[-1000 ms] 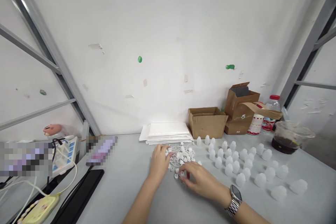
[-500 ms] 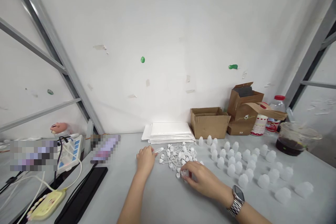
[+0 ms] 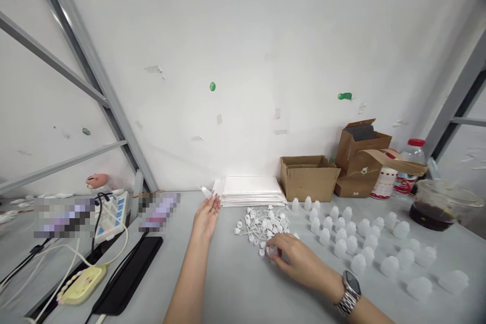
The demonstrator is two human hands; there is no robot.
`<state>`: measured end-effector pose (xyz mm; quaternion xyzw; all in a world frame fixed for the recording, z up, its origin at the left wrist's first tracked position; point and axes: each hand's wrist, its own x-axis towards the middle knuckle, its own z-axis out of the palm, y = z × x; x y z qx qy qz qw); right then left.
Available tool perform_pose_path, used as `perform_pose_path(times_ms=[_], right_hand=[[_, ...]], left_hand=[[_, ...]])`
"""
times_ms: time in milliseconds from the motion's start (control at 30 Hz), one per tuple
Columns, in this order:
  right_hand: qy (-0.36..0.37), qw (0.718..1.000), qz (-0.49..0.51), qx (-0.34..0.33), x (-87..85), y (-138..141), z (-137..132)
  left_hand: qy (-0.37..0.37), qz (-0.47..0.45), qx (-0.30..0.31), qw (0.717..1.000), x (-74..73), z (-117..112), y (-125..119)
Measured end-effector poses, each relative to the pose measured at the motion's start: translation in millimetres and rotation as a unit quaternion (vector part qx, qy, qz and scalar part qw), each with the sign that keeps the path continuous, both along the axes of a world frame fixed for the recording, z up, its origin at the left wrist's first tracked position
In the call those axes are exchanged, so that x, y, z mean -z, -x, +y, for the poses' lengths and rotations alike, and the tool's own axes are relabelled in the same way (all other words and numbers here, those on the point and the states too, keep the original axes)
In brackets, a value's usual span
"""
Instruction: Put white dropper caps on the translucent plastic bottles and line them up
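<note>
My left hand [image 3: 206, 216] is raised at the left of the pile, palm turned up. Its fingers are closed on a small white tube with a thin pointed tip [image 3: 206, 192]. At the near right edge of the pile, my right hand [image 3: 294, 254] pinches a small translucent white piece [image 3: 272, 250], mostly hidden by the fingers. The pile of small white caps with thin white stems [image 3: 261, 228] lies between my hands. Right of it, several frosted white domed pieces [image 3: 351, 244] stand in loose rows on the grey table [image 3: 235, 283].
Behind the pile are a stack of white flat sheets [image 3: 250, 190], a cardboard box [image 3: 309, 182], a brown paper bag [image 3: 357, 167] and a red-capped bottle [image 3: 413, 157]. A bowl of dark liquid [image 3: 433, 212] stands far right. Left are a power strip [image 3: 114, 217], cables and a black pouch [image 3: 131, 273].
My left hand has lifted away from the pile and turned palm up, with the white tube pointing up and left. My right hand stays at the pile's edge. The view has shifted slightly.
</note>
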<state>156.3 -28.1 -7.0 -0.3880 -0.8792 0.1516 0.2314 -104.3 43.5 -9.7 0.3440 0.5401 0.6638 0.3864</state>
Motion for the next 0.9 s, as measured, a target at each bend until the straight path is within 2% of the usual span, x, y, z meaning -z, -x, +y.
perform_pose_path(times_ms=[133, 233, 400, 533, 700, 900], right_hand=[[-0.003, 1.000, 0.007, -0.003, 0.7, 0, 0], [0.006, 1.000, 0.004, 0.000, 0.5, -1, 0], [0.027, 1.000, -0.003, -0.006, -1.2, -1, 0], [0.030, 1.000, -0.008, -0.005, -2.7, 0, 0], [0.025, 1.000, -0.005, -0.009, -3.5, -1, -1], [0.019, 1.000, -0.004, -0.011, -2.1, 0, -1]], left_hand=[[0.032, 0.046, -0.001, 0.998, 5.9, 3, -1], [0.079, 0.131, -0.037, 0.988, 10.4, 4, -1], [0.167, 0.291, -0.100, 0.937, 14.0, 1, 1], [0.209, 0.379, -0.116, 0.894, 16.7, -1, 1], [0.227, 0.434, -0.097, 0.867, 22.5, 2, 1], [0.231, 0.449, -0.095, 0.858, 25.5, 5, 2]])
